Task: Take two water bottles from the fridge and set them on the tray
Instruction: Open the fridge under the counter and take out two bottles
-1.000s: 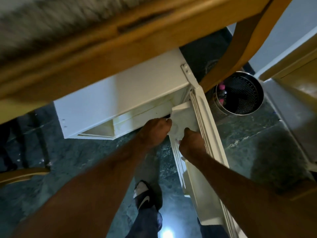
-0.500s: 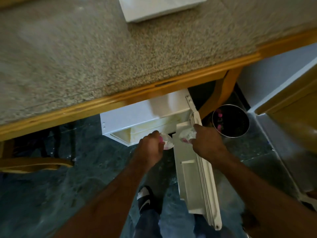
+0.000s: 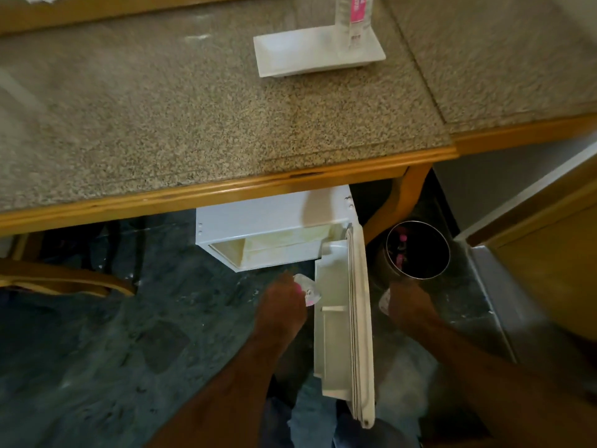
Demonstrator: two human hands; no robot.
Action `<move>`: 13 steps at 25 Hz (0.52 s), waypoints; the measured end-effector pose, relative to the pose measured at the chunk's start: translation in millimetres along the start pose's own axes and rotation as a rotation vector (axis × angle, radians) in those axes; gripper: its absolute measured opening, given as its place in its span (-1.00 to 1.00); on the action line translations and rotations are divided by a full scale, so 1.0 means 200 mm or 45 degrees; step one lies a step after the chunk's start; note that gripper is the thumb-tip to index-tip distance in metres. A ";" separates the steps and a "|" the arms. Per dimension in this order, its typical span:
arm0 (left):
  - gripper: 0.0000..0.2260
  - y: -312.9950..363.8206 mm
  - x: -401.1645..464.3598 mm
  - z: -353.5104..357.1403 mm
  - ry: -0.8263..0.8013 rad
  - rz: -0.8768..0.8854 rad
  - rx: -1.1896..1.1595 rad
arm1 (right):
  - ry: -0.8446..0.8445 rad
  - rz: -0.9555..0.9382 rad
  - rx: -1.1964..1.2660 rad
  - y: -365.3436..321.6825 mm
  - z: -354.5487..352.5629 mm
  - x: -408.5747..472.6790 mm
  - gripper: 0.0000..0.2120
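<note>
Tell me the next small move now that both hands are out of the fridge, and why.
Probably lift both bottles up to the white tray. The left hand and right hand each grip a bottle below the counter, and the tray has bare space beside the bottle already there.

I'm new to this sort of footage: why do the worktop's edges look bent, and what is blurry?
Head view: the wide-angle lens bows the speckled stone worktop; both hands and the clear bottles they hold are smeared; the dark floor is dim and soft.
</note>
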State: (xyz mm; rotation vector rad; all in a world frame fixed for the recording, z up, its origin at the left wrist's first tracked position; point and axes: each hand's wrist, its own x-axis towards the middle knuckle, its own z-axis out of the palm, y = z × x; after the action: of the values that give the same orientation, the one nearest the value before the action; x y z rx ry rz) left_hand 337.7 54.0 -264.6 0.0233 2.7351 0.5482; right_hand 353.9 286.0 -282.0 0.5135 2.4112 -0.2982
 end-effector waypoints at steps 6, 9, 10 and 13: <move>-0.75 -0.34 -0.12 0.07 -0.094 -0.259 -0.015 | -0.132 -0.029 -0.004 -0.10 0.26 -0.03 -0.80; -0.78 -0.48 -0.17 0.09 -0.140 -0.329 -0.068 | -0.101 -0.086 -0.036 -0.20 0.31 -0.06 -0.79; -0.79 -0.52 -0.19 0.09 -0.139 -0.345 -0.080 | -0.088 -0.115 -0.036 -0.24 0.32 -0.07 -0.78; -0.79 -0.64 -0.20 0.07 -0.140 -0.340 -0.074 | -0.104 -0.159 0.006 -0.36 0.34 -0.08 -0.76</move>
State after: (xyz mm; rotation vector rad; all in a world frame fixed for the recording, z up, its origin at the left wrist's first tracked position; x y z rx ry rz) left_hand 386.6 -63.1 -311.3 -0.3122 2.5584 0.5325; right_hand 372.0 193.4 -318.1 0.3464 2.3677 -0.3720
